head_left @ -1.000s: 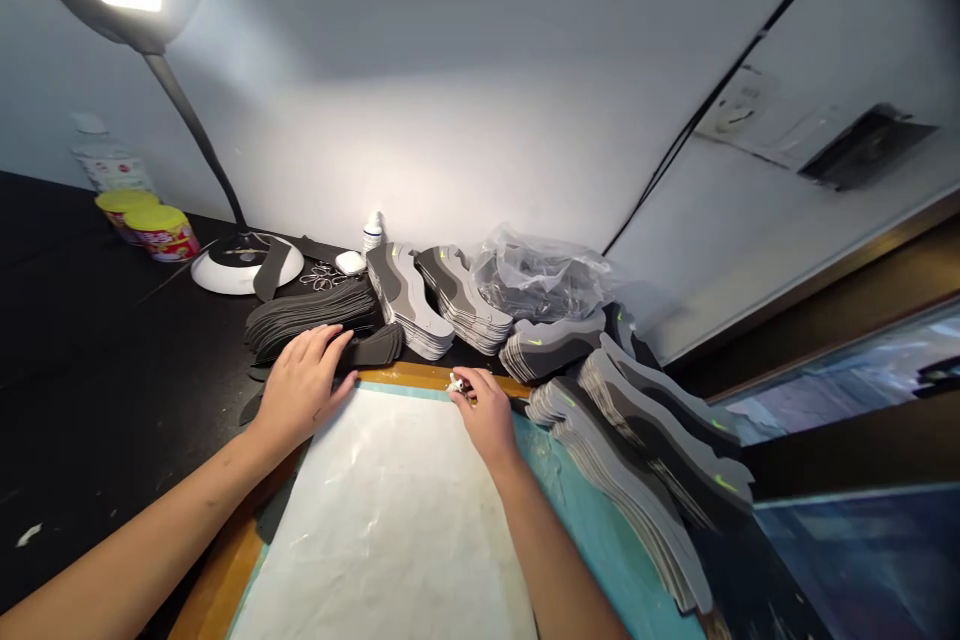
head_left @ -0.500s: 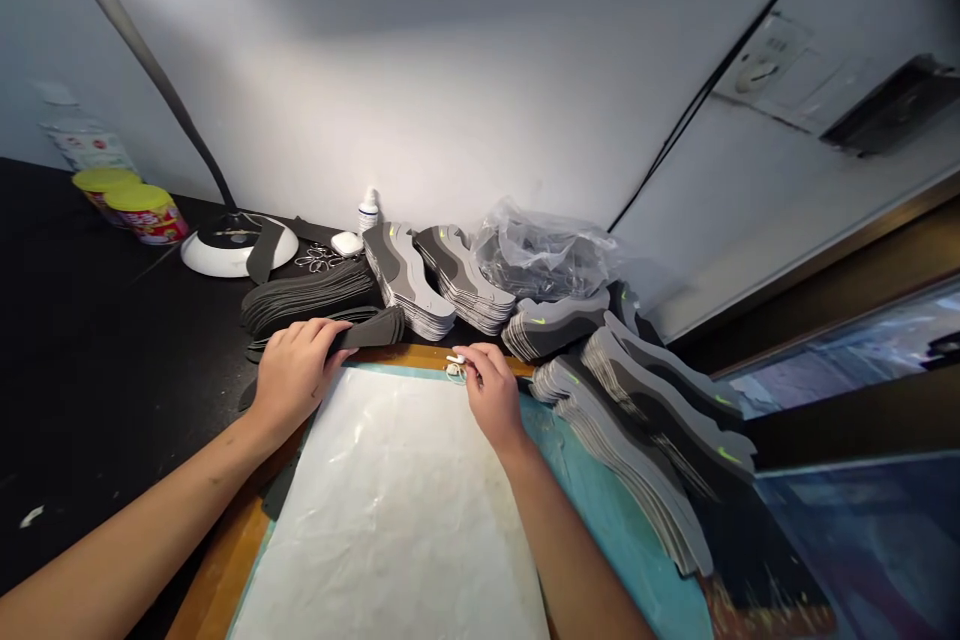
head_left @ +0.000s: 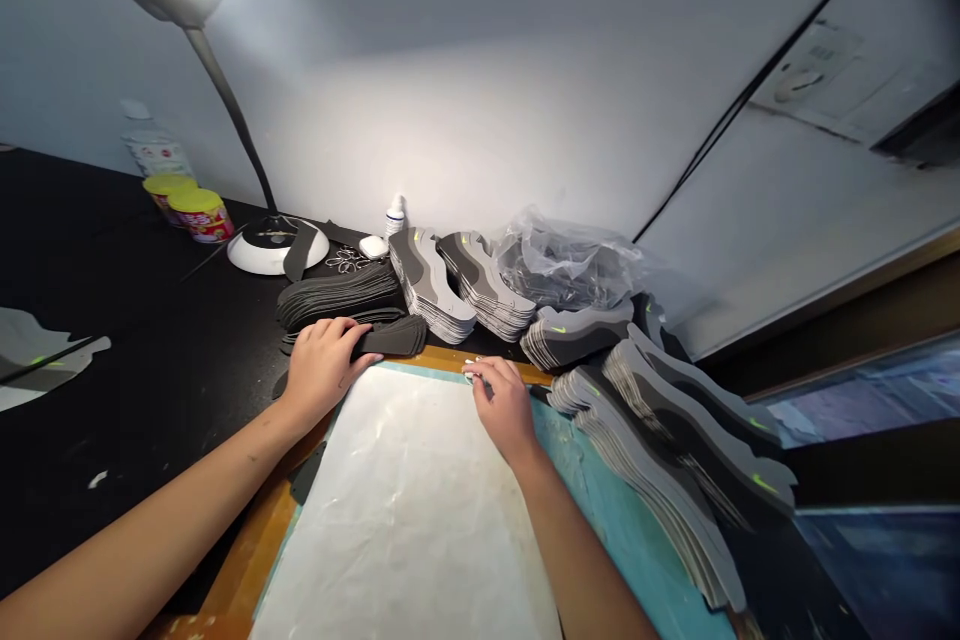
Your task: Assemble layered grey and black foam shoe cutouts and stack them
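Observation:
My left hand [head_left: 326,365] lies over the near end of a small stack of dark grey strips [head_left: 397,337], its fingers and thumb gripping the left part of it. At the far edge of a white sheet [head_left: 405,500], the thumb and fingertips of my right hand [head_left: 506,410] pinch a small white piece [head_left: 469,370], mostly hidden by the fingers. Behind my left hand sits a thicker pile of dark grey strips [head_left: 337,292]. Two stacks of grey curved shoe-upper pieces, a left one [head_left: 431,285] and a right one [head_left: 487,288], stand beyond my hands.
To the right, more shoe-piece stacks [head_left: 652,470] fan over a blue sheet [head_left: 574,465]. A clear plastic bag [head_left: 570,260] leans near the wall. At left stand a desk lamp [head_left: 319,245], yellow-lidded tubs [head_left: 201,215] and a bottle [head_left: 154,145]. A small white bottle [head_left: 395,215] stands behind.
The view has swung left, so everything sits further right in the picture. My right fingers now cover more of the small white piece. My left hand keeps its grip on the strips.

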Action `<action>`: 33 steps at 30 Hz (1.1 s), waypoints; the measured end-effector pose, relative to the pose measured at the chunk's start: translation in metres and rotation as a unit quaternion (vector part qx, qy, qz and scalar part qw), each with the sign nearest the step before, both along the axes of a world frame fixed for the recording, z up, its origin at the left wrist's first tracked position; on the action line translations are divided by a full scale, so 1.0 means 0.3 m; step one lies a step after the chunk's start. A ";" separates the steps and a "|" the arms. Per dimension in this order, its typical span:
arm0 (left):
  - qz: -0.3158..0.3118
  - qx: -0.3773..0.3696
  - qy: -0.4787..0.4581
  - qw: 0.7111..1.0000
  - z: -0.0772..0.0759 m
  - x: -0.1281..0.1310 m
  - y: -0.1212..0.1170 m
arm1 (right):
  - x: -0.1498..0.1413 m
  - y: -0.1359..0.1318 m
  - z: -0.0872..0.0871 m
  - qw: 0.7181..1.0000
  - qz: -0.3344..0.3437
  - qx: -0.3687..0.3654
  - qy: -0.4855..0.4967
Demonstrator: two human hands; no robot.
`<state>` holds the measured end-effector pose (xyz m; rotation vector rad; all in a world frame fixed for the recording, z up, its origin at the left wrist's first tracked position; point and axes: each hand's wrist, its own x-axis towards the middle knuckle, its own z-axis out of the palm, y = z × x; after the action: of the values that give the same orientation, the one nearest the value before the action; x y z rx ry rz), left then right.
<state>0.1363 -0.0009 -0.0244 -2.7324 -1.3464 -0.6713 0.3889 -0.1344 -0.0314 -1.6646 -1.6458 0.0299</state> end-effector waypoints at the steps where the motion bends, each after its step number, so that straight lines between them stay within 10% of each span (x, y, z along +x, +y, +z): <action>1: 0.000 0.001 0.006 1.000 0.002 0.000 -0.003 | -0.001 0.000 -0.001 1.000 0.003 -0.001 0.003; 33: 0.034 -0.029 0.079 0.996 0.057 0.008 -0.016 | -0.004 0.000 -0.030 0.997 0.049 -0.005 0.062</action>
<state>0.1386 -0.0056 -0.0072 -2.7032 -1.4358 -0.4093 0.3877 -0.1343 -0.0403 -1.5560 -1.6342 0.1873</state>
